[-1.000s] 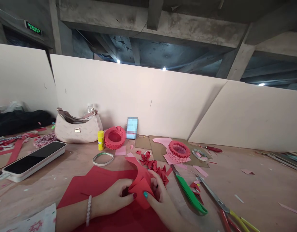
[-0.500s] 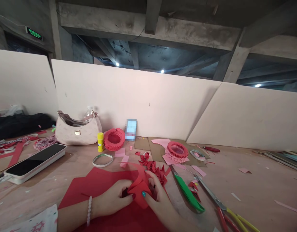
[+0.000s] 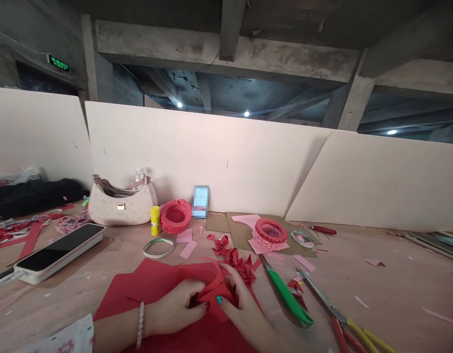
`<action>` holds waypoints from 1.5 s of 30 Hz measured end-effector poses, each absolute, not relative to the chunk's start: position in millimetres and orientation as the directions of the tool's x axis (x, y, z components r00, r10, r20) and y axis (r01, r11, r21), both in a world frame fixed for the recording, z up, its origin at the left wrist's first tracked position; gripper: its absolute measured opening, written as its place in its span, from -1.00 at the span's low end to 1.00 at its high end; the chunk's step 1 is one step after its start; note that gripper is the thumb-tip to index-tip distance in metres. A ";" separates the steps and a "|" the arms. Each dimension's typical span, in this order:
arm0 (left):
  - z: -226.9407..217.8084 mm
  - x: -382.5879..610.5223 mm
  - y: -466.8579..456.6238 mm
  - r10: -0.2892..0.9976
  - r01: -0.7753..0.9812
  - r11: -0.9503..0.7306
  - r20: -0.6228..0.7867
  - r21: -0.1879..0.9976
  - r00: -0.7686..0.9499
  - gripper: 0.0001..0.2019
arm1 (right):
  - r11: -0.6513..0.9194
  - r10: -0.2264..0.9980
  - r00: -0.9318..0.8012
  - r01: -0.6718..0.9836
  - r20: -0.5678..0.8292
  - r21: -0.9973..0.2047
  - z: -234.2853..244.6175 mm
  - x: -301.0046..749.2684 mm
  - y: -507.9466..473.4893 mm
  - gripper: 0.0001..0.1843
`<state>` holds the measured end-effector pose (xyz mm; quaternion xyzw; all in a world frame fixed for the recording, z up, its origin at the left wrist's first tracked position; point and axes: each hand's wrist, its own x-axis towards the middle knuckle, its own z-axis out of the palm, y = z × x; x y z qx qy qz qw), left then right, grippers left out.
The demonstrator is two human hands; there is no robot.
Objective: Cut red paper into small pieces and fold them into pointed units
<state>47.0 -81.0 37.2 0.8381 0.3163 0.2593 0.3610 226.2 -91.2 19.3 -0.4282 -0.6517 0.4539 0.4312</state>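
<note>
From where I stand, the person's two hands meet at the lower middle of the frame, both on one curled piece of red paper [image 3: 216,292]. The left hand [image 3: 178,306] pinches its near left edge, thumb on top and fingers bent under; the grip is narrow. The right hand [image 3: 243,306] has its thumb pressed on the front of the same piece and its fingers wrapped round the far side, also a close hold (one thumbnail is dark red, the other turquoise). Beneath them a larger red sheet [image 3: 145,282] spreads over the table [image 3: 395,304].

Just beyond the right fingers, at the centre, lies a bunch of folded red pieces [image 3: 236,261]. A knife with a green handle [image 3: 290,299] rests to the right of it, and open scissors [image 3: 334,311] with red and yellow handles reach into the lower right. Left of centre, a tape roll [image 3: 158,255] lies near a yellow glue stick [image 3: 154,221], which stands upright beside a red paper ring [image 3: 174,227]. A pale handbag [image 3: 121,213] sits against the white panel [image 3: 197,147] at middle left.
</note>
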 end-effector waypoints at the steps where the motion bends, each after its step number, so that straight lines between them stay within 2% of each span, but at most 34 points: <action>1: 37.1 46.9 -81.2 0.719 0.353 -0.538 0.199 0.765 0.666 -0.86 | 0.230 0.945 -0.271 0.156 0.182 -0.961 19.9 225.9 -91.5 -0.40; 9: 33.3 44.9 -79.0 0.750 0.475 -0.557 0.168 0.681 0.640 -0.94 | 0.216 0.941 -0.301 0.183 0.155 -0.959 25.2 225.3 -93.4 -0.39; 16: 33.9 45.1 -79.4 0.746 0.465 -0.558 0.170 0.687 0.644 -0.93 | 0.237 0.925 -0.337 0.159 0.173 -0.958 17.5 226.5 -90.2 -0.38; 25: 30.0 44.6 -77.1 0.753 0.440 -0.549 0.191 0.711 0.630 -0.93 | 0.285 0.947 -0.229 0.277 0.225 -0.917 9.5 232.4 -85.0 -0.34; 30: 32.8 44.8 -79.0 0.769 0.464 -0.542 0.191 0.701 0.610 -0.95 | 0.296 0.941 -0.267 0.345 0.210 -0.891 14.3 232.4 -85.9 -0.42; 39: 35.8 45.6 -80.3 0.735 0.402 -0.541 0.183 0.739 0.653 -0.88 | 0.251 0.950 -0.256 0.298 0.177 -0.921 8.4 232.0 -85.2 -0.38; 45: 36.7 45.9 -80.5 0.751 0.426 -0.531 0.174 0.732 0.637 -0.91 | 0.264 0.943 -0.278 0.294 0.183 -0.919 8.8 232.1 -85.4 -0.37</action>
